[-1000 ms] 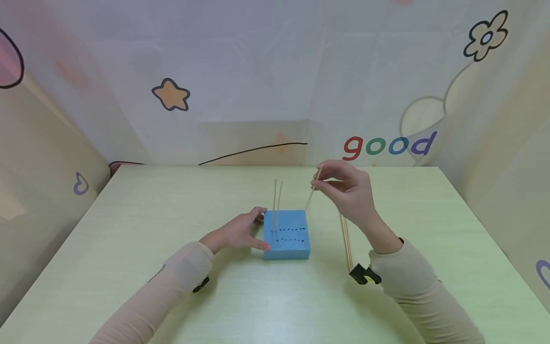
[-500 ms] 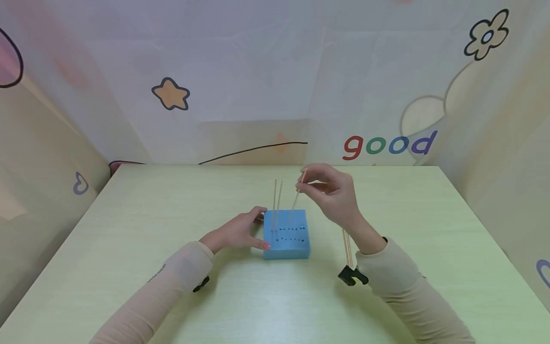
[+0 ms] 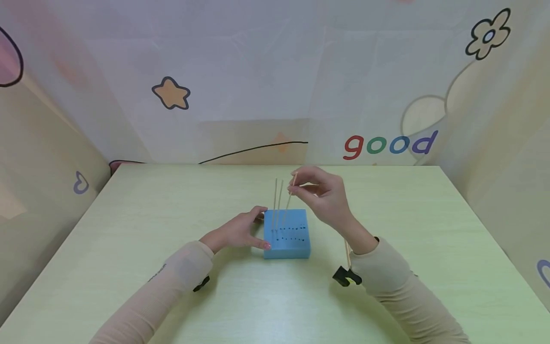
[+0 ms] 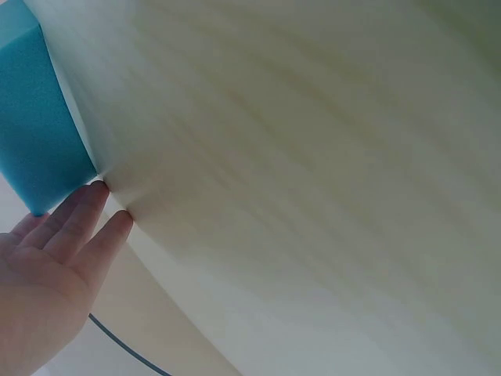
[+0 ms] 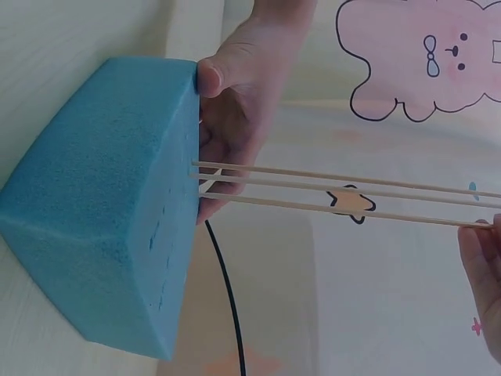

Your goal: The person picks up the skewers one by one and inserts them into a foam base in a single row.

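A blue foam block (image 3: 294,243) with rows of small holes in its top lies mid-table. My left hand (image 3: 240,230) holds it by the left side, thumb at the front corner and fingers at the back corner. In the left wrist view, fingertips (image 4: 98,188) touch the foam edge. Two thin wooden skewers (image 3: 275,200) stand upright in the block's back row at the left. Above the block, my right hand (image 3: 320,193) pinches the upper end of a third skewer (image 3: 287,204), slightly tilted. In the right wrist view, its lower end meets the foam beside the other two.
More loose skewers (image 3: 347,253) lie on the table (image 3: 180,191) right of the block, partly hidden under my right wrist. A printed curtain (image 3: 240,71) closes off the back and sides.
My right hand has moved left and slightly down, bringing the skewer from the block's back right corner over to the two standing ones. The left hand and block have stayed put.
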Motion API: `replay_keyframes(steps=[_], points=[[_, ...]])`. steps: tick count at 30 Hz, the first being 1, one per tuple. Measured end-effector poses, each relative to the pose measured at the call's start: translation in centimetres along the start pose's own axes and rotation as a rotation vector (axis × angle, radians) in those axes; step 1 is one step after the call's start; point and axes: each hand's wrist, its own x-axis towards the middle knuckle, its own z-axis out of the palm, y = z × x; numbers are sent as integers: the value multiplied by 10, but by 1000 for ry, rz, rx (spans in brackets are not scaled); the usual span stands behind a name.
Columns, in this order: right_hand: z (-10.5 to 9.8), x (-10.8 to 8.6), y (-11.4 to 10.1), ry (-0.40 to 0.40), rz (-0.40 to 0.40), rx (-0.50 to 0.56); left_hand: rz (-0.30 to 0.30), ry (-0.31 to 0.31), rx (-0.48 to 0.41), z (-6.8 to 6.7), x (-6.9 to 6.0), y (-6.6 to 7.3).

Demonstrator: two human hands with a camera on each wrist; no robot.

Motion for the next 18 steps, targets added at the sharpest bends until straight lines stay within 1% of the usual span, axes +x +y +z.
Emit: replay_keyframes(steps=[6, 18], points=[[4, 0, 1, -16, 0, -33, 3, 2, 4, -1, -1, 0], [12, -7, 11, -55, 5, -69, 11, -1, 3, -2, -2, 2]])
